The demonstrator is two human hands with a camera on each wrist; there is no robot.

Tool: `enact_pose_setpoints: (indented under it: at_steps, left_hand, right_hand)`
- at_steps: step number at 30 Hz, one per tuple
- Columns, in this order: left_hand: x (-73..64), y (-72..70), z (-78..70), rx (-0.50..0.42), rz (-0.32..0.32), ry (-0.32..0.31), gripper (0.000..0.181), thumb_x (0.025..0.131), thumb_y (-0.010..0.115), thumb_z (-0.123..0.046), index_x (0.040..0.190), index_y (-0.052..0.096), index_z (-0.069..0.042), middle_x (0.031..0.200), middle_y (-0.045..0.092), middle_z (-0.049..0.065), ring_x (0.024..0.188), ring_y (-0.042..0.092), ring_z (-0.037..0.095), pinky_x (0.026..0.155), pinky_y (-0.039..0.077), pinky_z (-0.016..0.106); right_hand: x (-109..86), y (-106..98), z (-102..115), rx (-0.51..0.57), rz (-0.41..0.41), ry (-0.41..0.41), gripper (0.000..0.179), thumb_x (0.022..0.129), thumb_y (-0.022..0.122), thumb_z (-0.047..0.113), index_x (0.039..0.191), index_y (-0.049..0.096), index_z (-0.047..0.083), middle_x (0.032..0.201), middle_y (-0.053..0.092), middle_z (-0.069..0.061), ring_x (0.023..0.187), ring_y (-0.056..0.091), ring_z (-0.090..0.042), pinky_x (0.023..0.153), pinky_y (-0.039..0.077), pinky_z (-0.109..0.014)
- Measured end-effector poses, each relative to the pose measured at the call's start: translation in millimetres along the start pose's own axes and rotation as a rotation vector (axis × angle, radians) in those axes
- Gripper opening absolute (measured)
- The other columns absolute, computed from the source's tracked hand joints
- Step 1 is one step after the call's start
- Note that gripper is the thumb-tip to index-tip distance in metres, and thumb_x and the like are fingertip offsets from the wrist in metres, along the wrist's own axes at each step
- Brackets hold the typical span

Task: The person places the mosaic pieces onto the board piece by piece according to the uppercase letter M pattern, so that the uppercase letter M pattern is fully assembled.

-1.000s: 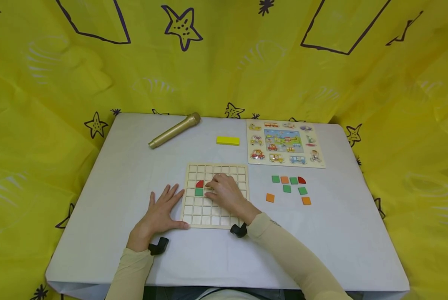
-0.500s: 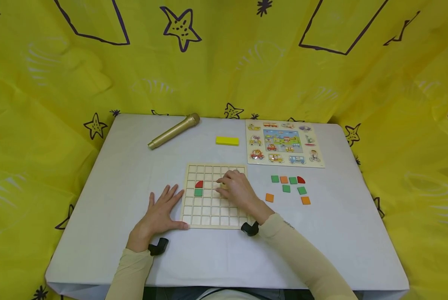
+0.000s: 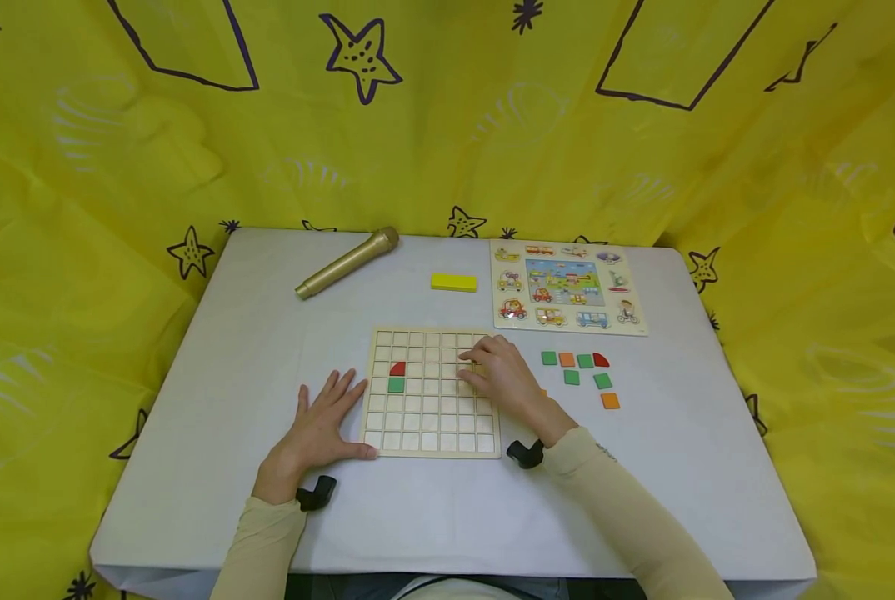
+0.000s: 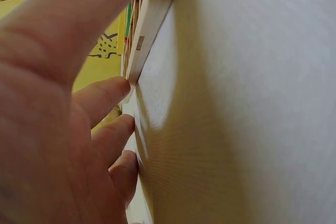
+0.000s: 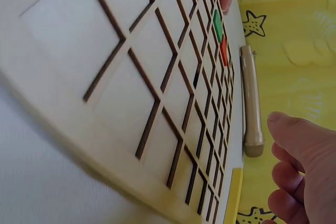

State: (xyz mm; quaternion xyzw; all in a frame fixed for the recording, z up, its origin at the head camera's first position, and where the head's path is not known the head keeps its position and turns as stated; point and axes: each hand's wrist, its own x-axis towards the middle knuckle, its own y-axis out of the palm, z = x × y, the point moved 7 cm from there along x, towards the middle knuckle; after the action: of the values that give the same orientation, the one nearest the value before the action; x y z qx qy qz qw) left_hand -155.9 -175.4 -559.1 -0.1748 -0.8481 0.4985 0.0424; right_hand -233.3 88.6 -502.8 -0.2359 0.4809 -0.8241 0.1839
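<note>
A wooden grid board (image 3: 430, 451) lies on the table, with a red quarter-circle tile (image 3: 398, 368) in one cell and a green square tile (image 3: 396, 385) in the cell just below it. My left hand (image 3: 320, 433) rests with spread fingers on the table, its thumb and index fingertips at the board's left edge. Over the board's right side hovers my right hand (image 3: 506, 375), fingers bent loosely and thumb apart from them; nothing shows between them in the right wrist view. Several loose tiles lie to its right, among them a green square (image 3: 571, 377), an orange square (image 3: 610, 401) and a red quarter-circle (image 3: 601, 360).
At the back left lies a gold microphone (image 3: 348, 263). A yellow block (image 3: 453, 282) sits behind the grid board, and a picture puzzle board (image 3: 571, 320) with vehicle pieces lies at the back right. Yellow patterned cloth (image 3: 447, 133) surrounds the white table.
My right hand has moved right across the board, away from the red and green tiles, and now partly covers a loose orange tile. The left hand has stayed in place.
</note>
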Motion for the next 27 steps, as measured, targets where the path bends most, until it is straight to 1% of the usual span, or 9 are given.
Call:
enact_pose_setpoints:
  at_steps: [5, 10, 16, 19, 21, 27]
  left_hand:
    - [0.0, 0.0, 0.4, -0.001, 0.005, -0.003, 0.118, 0.062, 0.081, -0.065, 0.154, 0.032, -0.011, 0.161, 0.016, 0.013, 0.147, 0.004, 0.034, 0.107, -0.007, 0.067]
    - [0.0, -0.6, 0.0, -0.009, 0.011, -0.007, 0.118, 0.062, 0.082, -0.065, 0.154, 0.032, -0.011, 0.161, 0.016, 0.013, 0.147, 0.004, 0.034, 0.107, -0.007, 0.067]
    - [-0.2, -2.7, -1.6, -0.018, 0.004, -0.001, 0.118, 0.061, 0.082, -0.065, 0.153, 0.033, -0.01, 0.16, 0.017, 0.014, 0.147, 0.005, 0.035, 0.106, -0.007, 0.067]
    - [0.2, -2.9, -1.8, -0.021, 0.004, 0.002, 0.118, 0.061, 0.082, -0.064, 0.153, 0.033, -0.009, 0.16, 0.017, 0.015, 0.146, 0.005, 0.036, 0.106, -0.007, 0.068]
    - [0.3, -2.6, -1.4, -0.019, 0.012, -0.007, 0.118, 0.061, 0.082, -0.064, 0.153, 0.032, -0.01, 0.161, 0.016, 0.013, 0.147, 0.004, 0.034, 0.107, -0.008, 0.067]
    - [0.0, -2.3, -1.1, -0.027, 0.015, -0.011, 0.118, 0.061, 0.083, -0.062, 0.153, 0.032, -0.009, 0.161, 0.016, 0.014, 0.147, 0.004, 0.036, 0.106, -0.008, 0.068]
  right_hand:
    - [-3.9, -5.7, -8.8, -0.02, 0.007, 0.037, 0.028, 0.089, 0.074, 0.026, 0.11, 0.074, 0.007, 0.098, 0.06, -0.002, 0.091, 0.049, -0.02, 0.079, 0.042, -0.035]
    - [-11.0, -11.3, -18.3, -0.024, 0.003, 0.056, 0.029, 0.088, 0.075, 0.025, 0.11, 0.074, 0.006, 0.097, 0.06, -0.002, 0.09, 0.049, -0.021, 0.077, 0.042, -0.035]
    - [-22.9, -17.5, -35.3, -0.014, 0.015, 0.111, 0.031, 0.088, 0.075, 0.026, 0.111, 0.074, 0.006, 0.097, 0.06, -0.003, 0.091, 0.049, -0.022, 0.077, 0.042, -0.036]
    - [-29.0, -22.3, -42.9, -0.008, 0.014, 0.125, 0.031, 0.088, 0.075, 0.026, 0.112, 0.073, 0.005, 0.098, 0.059, -0.004, 0.091, 0.049, -0.023, 0.077, 0.042, -0.037]
    - [-32.9, -25.3, -47.7, -0.006, 0.018, 0.132, 0.031, 0.089, 0.074, 0.025, 0.112, 0.073, 0.004, 0.098, 0.06, -0.004, 0.092, 0.049, -0.023, 0.078, 0.041, -0.037]
    - [-43.8, -31.8, -63.2, -0.037, 0.021, 0.157, 0.033, 0.088, 0.075, 0.027, 0.112, 0.073, 0.004, 0.098, 0.061, -0.005, 0.092, 0.051, -0.025, 0.079, 0.044, -0.039]
